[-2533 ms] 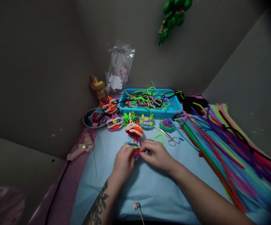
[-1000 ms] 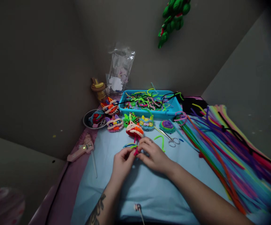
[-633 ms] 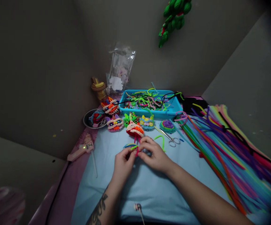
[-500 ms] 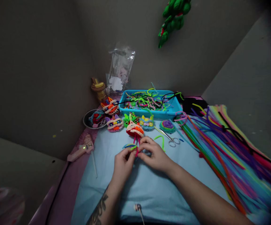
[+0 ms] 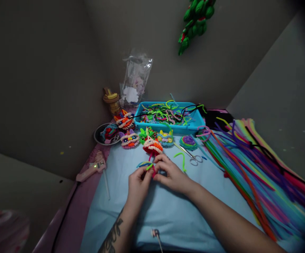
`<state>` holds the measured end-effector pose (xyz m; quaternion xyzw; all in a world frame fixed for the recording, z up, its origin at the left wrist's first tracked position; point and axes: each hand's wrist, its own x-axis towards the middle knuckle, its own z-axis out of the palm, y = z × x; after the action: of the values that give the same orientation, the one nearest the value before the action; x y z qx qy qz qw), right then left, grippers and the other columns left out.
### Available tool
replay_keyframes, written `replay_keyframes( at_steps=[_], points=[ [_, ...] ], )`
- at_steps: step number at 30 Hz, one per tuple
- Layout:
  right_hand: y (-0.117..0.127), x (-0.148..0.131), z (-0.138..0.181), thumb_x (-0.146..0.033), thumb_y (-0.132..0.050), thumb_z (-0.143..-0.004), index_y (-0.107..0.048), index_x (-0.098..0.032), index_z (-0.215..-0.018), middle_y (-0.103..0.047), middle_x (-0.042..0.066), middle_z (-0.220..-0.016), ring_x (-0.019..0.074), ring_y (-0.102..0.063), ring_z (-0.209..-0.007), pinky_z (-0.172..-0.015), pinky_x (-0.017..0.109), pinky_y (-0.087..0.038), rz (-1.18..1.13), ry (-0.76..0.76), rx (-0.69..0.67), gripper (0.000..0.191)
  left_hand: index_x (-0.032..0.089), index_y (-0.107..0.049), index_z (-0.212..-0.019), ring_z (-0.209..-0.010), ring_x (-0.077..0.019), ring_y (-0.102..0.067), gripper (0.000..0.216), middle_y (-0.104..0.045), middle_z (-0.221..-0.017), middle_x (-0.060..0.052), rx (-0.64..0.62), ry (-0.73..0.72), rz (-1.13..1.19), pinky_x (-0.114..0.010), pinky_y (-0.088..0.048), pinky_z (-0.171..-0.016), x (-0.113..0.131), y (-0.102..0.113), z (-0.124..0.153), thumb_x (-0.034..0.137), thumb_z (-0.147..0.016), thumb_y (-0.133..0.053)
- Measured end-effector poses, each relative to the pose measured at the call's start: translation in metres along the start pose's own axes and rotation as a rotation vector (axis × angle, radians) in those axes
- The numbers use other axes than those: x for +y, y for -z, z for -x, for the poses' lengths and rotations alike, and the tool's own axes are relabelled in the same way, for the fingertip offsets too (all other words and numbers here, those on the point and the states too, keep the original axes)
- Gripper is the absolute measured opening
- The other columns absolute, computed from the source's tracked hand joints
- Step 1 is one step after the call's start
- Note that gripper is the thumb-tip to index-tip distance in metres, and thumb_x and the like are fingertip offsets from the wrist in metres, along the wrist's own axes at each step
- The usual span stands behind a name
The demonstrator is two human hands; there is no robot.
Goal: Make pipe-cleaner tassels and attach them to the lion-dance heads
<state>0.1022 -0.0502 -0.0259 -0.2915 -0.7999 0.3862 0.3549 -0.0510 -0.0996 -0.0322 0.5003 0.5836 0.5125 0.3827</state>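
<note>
My left hand (image 5: 138,182) is closed in a pinch on a small bunch of blue, yellow and green pipe cleaners (image 5: 144,164). Fingers of my right hand (image 5: 170,173) are bent round a pink-red pipe cleaner (image 5: 153,170), close against the left fingertips. That strand runs up toward an orange, cream and red pipe-cleaner animal head (image 5: 152,145) just beyond my hands. Where the strands cross is partly hidden by my fingers. A loose lime-green pipe cleaner (image 5: 183,162) lies right of my right hand.
Finished heads, one pink-purple (image 5: 129,139) and one blue-yellow (image 5: 165,138), stand behind. Scissors (image 5: 190,154) lie right. A blue tray (image 5: 168,129) holds scraps. Pipe-cleaner bundles (image 5: 258,175) cover the right side. A pink glue gun (image 5: 93,169) and a metal bowl (image 5: 97,137) are left.
My right fingers have shifted slightly at the pink-red strand, and the orange-cream head has tilted a little. My left hand keeps its pinch in nearly the same place.
</note>
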Motion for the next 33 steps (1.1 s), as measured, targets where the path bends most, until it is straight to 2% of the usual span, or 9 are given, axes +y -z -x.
replay_keyframes(
  at_steps=[5, 9, 15, 17, 21, 28, 31, 33],
  points=[
    [-0.0013, 0.0003, 0.0025, -0.02, -0.063, -0.083, -0.06, -0.021, -0.084, -0.05, 0.006, -0.104, 0.0198, -0.053, -0.103, -0.09, 0.036, -0.046, 0.025, 0.043, 0.054, 0.003, 0.015, -0.073, -0.081, -0.077, -0.0195, -0.065, 0.019, -0.073, -0.082, -0.007, 0.036, 0.076, 0.098, -0.029, -0.049, -0.073, -0.0015, 0.0004, -0.002, 0.031, -0.076, -0.064],
    [-0.0052, -0.0003, 0.0031, -0.016, -0.061, -0.083, -0.06, -0.021, -0.087, -0.052, 0.006, -0.102, 0.0198, -0.054, -0.1, -0.088, 0.037, -0.047, 0.076, 0.115, 0.127, 0.007, 0.014, -0.072, -0.082, -0.075, -0.0181, -0.063, 0.022, -0.073, -0.081, -0.008, 0.048, 0.108, 0.173, -0.028, -0.049, -0.071, -0.0017, -0.002, -0.001, 0.033, -0.076, -0.065],
    [-0.0096, 0.0004, 0.0034, -0.011, -0.056, -0.082, -0.06, -0.02, -0.082, -0.052, 0.006, -0.097, 0.0195, -0.055, -0.094, -0.082, 0.037, -0.048, 0.144, 0.19, 0.216, 0.01, 0.013, -0.072, -0.083, -0.058, -0.0134, -0.056, 0.028, -0.068, -0.069, -0.005, -0.008, 0.141, 0.112, -0.023, -0.043, -0.053, -0.0017, -0.0033, 0.0022, 0.038, -0.079, -0.061],
    [-0.0097, 0.0009, 0.004, -0.011, -0.056, -0.082, -0.06, -0.021, -0.084, -0.053, 0.006, -0.097, 0.0196, -0.055, -0.094, -0.082, 0.037, -0.049, 0.162, 0.197, 0.223, 0.011, 0.014, -0.072, -0.084, -0.062, -0.0146, -0.058, 0.027, -0.069, -0.072, -0.005, -0.021, 0.113, 0.091, -0.024, -0.045, -0.055, -0.0009, -0.0024, 0.0024, 0.038, -0.08, -0.06],
    [-0.0084, -0.0011, 0.0046, -0.012, -0.057, -0.084, -0.06, -0.022, -0.09, -0.055, 0.006, -0.095, 0.0196, -0.055, -0.092, -0.08, 0.037, -0.05, 0.196, 0.224, 0.253, 0.012, 0.016, -0.071, -0.085, -0.08, -0.0187, -0.064, 0.021, -0.072, -0.085, -0.007, 0.009, 0.003, 0.041, -0.028, -0.049, -0.075, 0.0001, -0.002, 0.0021, 0.032, -0.082, -0.058],
    [-0.0048, -0.0085, 0.0073, -0.013, -0.059, -0.084, -0.06, -0.021, -0.091, -0.055, 0.005, -0.092, 0.0187, -0.054, -0.087, -0.076, 0.034, -0.049, 0.189, 0.279, 0.268, 0.011, 0.016, -0.07, -0.085, -0.083, -0.019, -0.063, 0.019, -0.072, -0.087, -0.007, -0.013, 0.002, 0.045, -0.029, -0.047, -0.079, 0.0001, -0.0036, 0.0027, 0.031, -0.081, -0.059],
    [-0.0042, -0.0072, 0.0079, -0.014, -0.058, -0.084, -0.06, -0.02, -0.091, -0.055, 0.006, -0.091, 0.0187, -0.055, -0.087, -0.076, 0.034, -0.049, 0.184, 0.253, 0.273, 0.009, 0.015, -0.068, -0.083, -0.068, -0.0148, -0.058, 0.024, -0.067, -0.074, -0.004, -0.008, 0.077, 0.115, -0.025, -0.046, -0.065, 0.0027, -0.0019, 0.0018, 0.037, -0.082, -0.059],
    [-0.0049, -0.0057, 0.0073, -0.015, -0.058, -0.085, -0.061, -0.02, -0.09, -0.055, 0.006, -0.09, 0.0189, -0.055, -0.088, -0.077, 0.034, -0.049, 0.21, 0.222, 0.264, 0.007, 0.014, -0.066, -0.081, -0.054, -0.0106, -0.049, 0.03, -0.058, -0.063, 0.001, -0.015, 0.132, 0.156, -0.022, -0.04, -0.052, 0.0043, -0.0007, 0.0012, 0.043, -0.081, -0.06]
  ],
)
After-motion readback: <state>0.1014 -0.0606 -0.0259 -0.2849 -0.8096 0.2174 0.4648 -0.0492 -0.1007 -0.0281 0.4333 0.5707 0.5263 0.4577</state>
